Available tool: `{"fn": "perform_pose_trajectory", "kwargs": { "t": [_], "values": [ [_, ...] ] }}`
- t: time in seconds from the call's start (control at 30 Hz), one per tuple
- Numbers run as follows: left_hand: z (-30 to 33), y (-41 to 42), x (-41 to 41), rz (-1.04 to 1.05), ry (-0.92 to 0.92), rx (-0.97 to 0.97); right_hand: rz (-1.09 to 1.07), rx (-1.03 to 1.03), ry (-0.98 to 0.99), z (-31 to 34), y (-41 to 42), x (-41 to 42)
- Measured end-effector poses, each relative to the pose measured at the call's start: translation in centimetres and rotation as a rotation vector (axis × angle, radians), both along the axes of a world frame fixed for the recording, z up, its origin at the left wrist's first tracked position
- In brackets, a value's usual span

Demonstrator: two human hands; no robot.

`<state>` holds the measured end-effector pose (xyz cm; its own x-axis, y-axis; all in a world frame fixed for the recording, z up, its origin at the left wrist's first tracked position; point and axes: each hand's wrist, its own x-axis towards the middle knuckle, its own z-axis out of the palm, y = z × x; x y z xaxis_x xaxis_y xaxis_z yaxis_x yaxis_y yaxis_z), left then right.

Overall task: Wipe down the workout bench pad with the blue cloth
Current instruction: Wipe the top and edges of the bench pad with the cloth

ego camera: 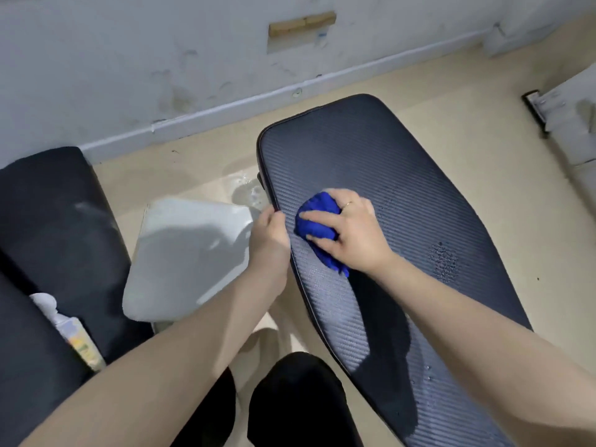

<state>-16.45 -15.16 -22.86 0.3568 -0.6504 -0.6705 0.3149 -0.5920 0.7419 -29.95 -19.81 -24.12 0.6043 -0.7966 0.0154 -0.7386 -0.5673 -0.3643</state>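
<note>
The pad [403, 195] is long, dark and ribbed, with rounded corners, running from the near right to the far middle over a beige floor. Water droplets bead on its right side. The cloth [317, 227], bright blue and bunched into a wad, lies on the pad near its left edge.

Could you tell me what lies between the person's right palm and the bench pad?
In the head view, the bunched blue cloth lies between the right hand and the bench pad; the hand presses it onto the pad.
</note>
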Motion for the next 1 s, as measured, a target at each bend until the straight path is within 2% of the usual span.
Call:
{"fn": "perform_pose_trajectory", "kwargs": {
  "t": [0.1, 0.13, 0.27, 0.33, 0.4, 0.47, 0.53, 0.63, 0.77, 0.83, 0.9, 1.0],
  "values": [
    [-1.6, 0.4, 0.0, 0.023, 0.000, -0.123, -0.176, -0.070, -0.014, -0.5, -2.9, 0.5],
    [-2.3, 0.8, 0.0, 0.010, 0.002, -0.163, -0.160, -0.075, -0.030, -0.7, -2.5, 0.7],
    [-3.8, 2.1, 0.1, -0.189, -0.199, -0.259, 0.192, -0.016, -0.076, -0.7, 2.8, -0.3],
    [-4.1, 2.0, 0.1, -0.253, -0.302, -0.240, 0.260, 0.039, -0.064, -0.6, 2.9, -0.8],
    [-3.9, 1.4, 0.0, -0.298, -0.429, -0.231, 0.183, 0.025, -0.074, -1.1, 0.3, -0.5],
    [-4.2, 0.9, 0.2, -0.345, -0.566, -0.242, 0.004, -0.013, -0.128, -1.7, -3.2, 0.0],
    [-4.0, 0.5, 0.4, -0.348, -0.626, -0.248, -0.125, -0.020, -0.119, -2.0, -5.5, 0.5],
    [-3.4, 0.0, 0.7, -0.360, -0.621, -0.176, -0.086, -0.047, -0.081, -1.6, -3.5, 0.3],
    [-1.8, -1.1, 1.0, -0.548, -0.808, -0.023, 0.178, 0.025, -0.041, -1.0, 2.6, -2.4],
    [-1.4, -1.6, 0.9, -0.579, -0.868, 0.040, 0.246, 0.045, -0.004, -0.8, 1.9, -2.9],
    [-1.4, -1.4, 0.7, -0.515, -0.851, 0.041, 0.173, -0.027, 0.007, -1.3, -1.0, -2.5],
    [-2.0, -0.2, 0.3, -0.342, -0.652, -0.060, -0.142, -0.070, -0.010, -1.5, -5.4, -1.9]
  ]
}}
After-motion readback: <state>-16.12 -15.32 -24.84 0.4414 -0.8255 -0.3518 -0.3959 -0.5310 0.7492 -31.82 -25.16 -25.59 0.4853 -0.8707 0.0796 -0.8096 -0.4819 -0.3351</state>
